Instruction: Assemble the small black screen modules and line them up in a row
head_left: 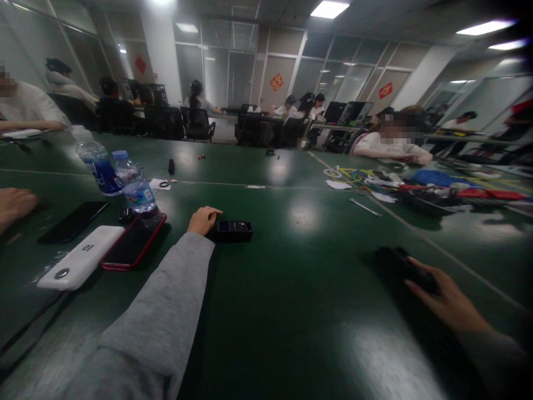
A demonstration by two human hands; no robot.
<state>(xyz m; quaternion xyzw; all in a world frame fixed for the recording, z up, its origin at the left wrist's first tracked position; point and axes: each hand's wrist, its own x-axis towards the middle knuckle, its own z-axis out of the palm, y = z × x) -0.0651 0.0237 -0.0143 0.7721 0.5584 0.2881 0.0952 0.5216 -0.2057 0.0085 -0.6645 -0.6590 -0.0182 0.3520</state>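
My left hand (203,220) rests on the green table at the left end of a small black box-shaped device (234,230) with a screen and buttons on its upper face. The index finger stretches out over the back of that end, and the other fingers are partly hidden. Whether the fingertips touch the device I cannot tell. Over to the right, my right hand (447,297) is closed around a black elongated object (410,269), which is blurred and held low, close to the tabletop.
Left of my forearm lie a red-edged phone (135,241), a white power bank (83,258) and a dark phone (75,221). Two bottles (135,186) stand behind. Another person's hand (16,205) is at the far left. A wrench (365,207) and tangled cables (437,180) lie back right.
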